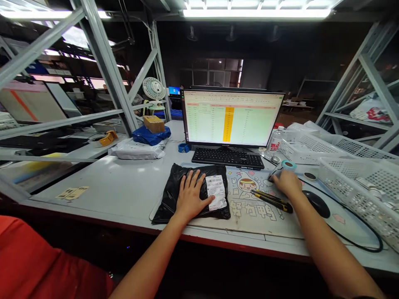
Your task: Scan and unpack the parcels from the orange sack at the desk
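A black plastic mailer parcel lies on the desk mat, a white barcode label on its right part. My left hand rests flat on it with fingers spread, the thumb reaching onto the label. Farther right, my right hand is closed at the mat's back edge, by a teal tape roll. A small greyish thing shows at its fingertips; its kind is unclear. A yellow-and-black utility knife lies on the mat just left of my right wrist. A black mouse sits right of that forearm.
Behind the mat stand a keyboard and a monitor showing a spreadsheet. White plastic baskets line the right side, near a bottle. Several parcels are stacked back left, by a metal frame. A black cable loops at the right.
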Demonstrator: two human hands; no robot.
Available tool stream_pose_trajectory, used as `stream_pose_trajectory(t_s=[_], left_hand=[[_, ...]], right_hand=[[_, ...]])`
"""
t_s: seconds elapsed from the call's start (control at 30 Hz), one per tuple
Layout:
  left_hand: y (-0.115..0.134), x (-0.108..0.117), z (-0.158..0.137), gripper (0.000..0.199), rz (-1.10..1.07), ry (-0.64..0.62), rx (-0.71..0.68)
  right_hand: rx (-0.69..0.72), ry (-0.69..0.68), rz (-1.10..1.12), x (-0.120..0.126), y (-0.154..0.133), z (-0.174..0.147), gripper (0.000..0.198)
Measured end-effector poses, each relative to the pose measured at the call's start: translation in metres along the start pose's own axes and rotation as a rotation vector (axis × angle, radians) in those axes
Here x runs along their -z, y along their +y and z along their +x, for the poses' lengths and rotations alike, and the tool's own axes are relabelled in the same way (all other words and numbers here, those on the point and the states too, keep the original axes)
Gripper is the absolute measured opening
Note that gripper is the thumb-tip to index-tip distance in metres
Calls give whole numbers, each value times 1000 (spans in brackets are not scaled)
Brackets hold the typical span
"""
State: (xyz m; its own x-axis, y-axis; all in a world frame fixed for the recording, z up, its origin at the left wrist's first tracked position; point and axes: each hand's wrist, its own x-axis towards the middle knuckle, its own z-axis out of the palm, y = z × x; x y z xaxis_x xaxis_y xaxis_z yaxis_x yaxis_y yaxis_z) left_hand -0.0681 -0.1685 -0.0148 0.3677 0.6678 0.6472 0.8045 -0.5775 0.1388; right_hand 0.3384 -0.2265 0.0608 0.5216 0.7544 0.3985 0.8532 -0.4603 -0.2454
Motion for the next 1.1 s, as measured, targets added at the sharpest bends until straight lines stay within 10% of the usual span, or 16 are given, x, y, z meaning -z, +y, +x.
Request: stream_pose_trajectory(t_s=[0.3,0.57,1.1], left_hand=[[-5,-6,2,82,26,28,-20],[-1,-1,2,79,44,13,-7],[-2,-4,-1,77,5,40,-5]], right_hand=[[174,-18,13,-48,-117,35,53],[159,-81,-26,-101,-128,31,70],[271,-329,-33,-55,-144,53,75]])
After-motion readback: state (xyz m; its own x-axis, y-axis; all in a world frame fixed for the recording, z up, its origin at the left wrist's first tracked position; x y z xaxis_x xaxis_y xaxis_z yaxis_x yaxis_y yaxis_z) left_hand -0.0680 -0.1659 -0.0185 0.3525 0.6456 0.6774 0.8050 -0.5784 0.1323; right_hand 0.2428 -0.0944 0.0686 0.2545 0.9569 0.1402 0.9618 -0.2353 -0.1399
